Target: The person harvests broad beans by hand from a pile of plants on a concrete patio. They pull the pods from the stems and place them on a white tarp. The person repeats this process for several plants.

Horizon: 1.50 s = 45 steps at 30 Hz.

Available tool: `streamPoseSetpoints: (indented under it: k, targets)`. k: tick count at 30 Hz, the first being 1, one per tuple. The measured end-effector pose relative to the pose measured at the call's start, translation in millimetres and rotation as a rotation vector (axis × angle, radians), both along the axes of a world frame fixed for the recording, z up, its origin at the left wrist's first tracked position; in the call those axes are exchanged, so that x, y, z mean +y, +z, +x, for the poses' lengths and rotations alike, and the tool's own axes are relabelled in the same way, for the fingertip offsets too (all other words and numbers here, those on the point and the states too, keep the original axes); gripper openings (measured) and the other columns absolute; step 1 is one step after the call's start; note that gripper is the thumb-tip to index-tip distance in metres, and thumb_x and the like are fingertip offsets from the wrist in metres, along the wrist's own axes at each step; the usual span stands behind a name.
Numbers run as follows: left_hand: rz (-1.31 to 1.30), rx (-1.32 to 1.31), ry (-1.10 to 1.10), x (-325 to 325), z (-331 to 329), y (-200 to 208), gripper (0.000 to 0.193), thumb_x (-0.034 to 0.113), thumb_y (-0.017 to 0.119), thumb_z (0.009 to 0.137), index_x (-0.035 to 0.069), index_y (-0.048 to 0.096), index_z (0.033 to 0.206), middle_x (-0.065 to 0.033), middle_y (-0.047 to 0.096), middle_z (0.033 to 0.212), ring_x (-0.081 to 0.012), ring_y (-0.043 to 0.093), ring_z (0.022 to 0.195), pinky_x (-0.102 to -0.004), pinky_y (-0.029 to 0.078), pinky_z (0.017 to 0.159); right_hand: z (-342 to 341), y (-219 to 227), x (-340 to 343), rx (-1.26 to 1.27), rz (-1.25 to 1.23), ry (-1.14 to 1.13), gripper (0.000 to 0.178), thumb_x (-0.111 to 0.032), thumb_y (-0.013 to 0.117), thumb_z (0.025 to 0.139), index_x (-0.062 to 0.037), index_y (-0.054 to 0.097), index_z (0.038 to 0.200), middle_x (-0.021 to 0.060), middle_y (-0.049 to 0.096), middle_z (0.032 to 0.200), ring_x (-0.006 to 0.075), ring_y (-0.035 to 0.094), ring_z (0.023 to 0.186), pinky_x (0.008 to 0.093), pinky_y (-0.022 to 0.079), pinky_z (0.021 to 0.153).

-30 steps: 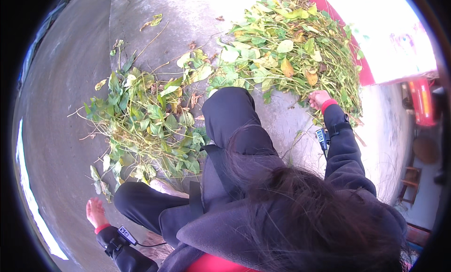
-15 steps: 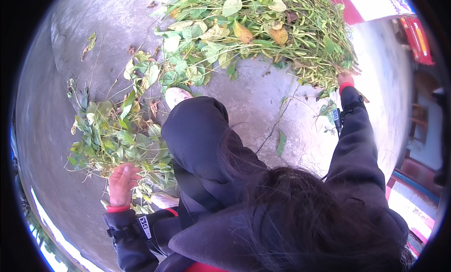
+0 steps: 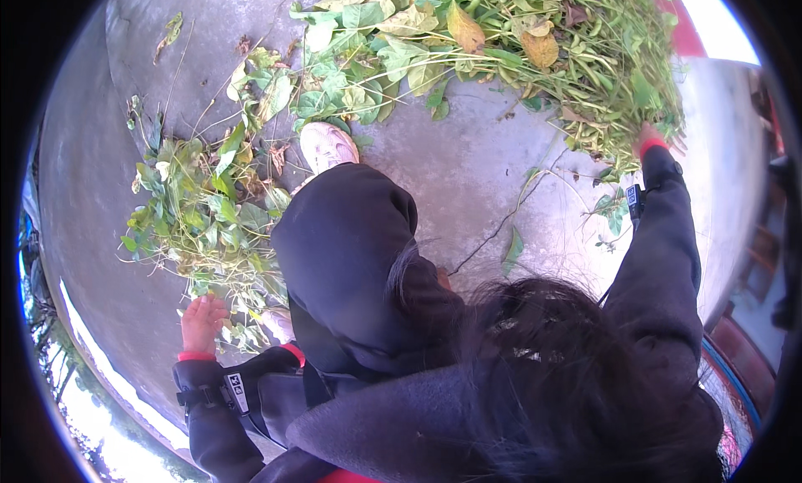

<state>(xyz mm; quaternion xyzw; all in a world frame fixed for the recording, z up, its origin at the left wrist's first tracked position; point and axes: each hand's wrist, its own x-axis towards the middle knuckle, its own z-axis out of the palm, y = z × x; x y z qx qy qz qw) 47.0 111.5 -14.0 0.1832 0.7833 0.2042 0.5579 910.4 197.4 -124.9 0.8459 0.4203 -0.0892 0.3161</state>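
My right hand (image 3: 650, 138) reaches far out to the right, against the edge of a big heap of pulled bean plants (image 3: 576, 74) with green pods and yellowing leaves. Its fingers are blurred and partly hidden among the stems, so their grip does not show. At the lower left, my left hand (image 3: 203, 323) is beside the near end of a smaller bunch of leafy bean plants (image 3: 209, 207). Its fingers are loosely bent and apart, with nothing visible held in them.
Grey concrete ground (image 3: 459, 166) with a crack lies between the two piles. My dark-clothed knee (image 3: 342, 249) and pink-white shoe (image 3: 327, 147) stand between them. A loose leafy sprig (image 3: 614, 212) lies near my right wrist; a stray stem with a dry leaf (image 3: 170, 36) lies at upper left.
The view has shifted, so the heap and my right arm appear further right. My right hand stays at the heap's edge. My left hand has drawn slightly back from the smaller bunch.
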Motion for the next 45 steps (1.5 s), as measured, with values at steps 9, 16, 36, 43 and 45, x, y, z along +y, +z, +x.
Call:
streamPoseSetpoints:
  k: [9,16,36,43,45]
  targets:
    - [0.150,-0.115,-0.019,-2,-3,-6,0.021,0.022,0.049,0.085,0.004,0.051,0.096,-0.0055,0.060,0.080,-0.0103,0.057,0.064,-0.0174,0.043,0.049,-100,39,-39,0.076,0.142,0.284,0.023,-0.020,0.054,0.070,-0.0004,0.058,0.081,0.0202,0.053,0.094,0.0334,0.054,0.087,0.0386,0.043,0.078]
    - [0.231,-0.113,0.216,-25,-32,-7,0.020,0.023,0.051,0.084,0.005,0.051,0.093,-0.0047,0.058,0.079,-0.0105,0.055,0.063,-0.0187,0.039,0.049,-157,79,-33,0.202,0.083,0.150,0.025,-0.019,0.054,0.072,0.0006,0.059,0.087,0.0225,0.058,0.087,0.0344,0.056,0.085,0.0388,0.045,0.075]
    - [0.589,-0.326,-0.154,-15,0,57,0.022,0.024,0.053,0.082,0.006,0.053,0.094,-0.0037,0.060,0.080,-0.0078,0.055,0.062,-0.0174,0.040,0.052,-334,295,-132,0.768,0.654,0.224,0.024,-0.015,0.056,0.080,0.0000,0.049,0.061,0.0012,0.045,0.051,0.0090,0.039,0.047,0.0268,0.034,0.044]
    - [0.616,-0.289,-0.078,-39,-20,59,0.020,0.023,0.051,0.083,0.005,0.053,0.093,-0.0040,0.060,0.080,-0.0080,0.055,0.064,-0.0185,0.041,0.054,-410,329,-81,1.202,0.711,0.420,0.025,-0.023,0.053,0.083,-0.0063,0.048,0.064,-0.0044,0.043,0.051,0.0018,0.034,0.042,0.0178,0.026,0.039]
    - [0.620,-0.256,-0.073,-44,-25,59,0.020,0.022,0.051,0.083,0.004,0.053,0.093,-0.0044,0.061,0.080,-0.0083,0.056,0.064,-0.0189,0.042,0.053,-436,336,-54,1.381,0.644,0.303,0.027,-0.026,0.052,0.084,-0.0069,0.048,0.064,-0.0057,0.039,0.048,0.0011,0.029,0.038,0.0175,0.021,0.035]
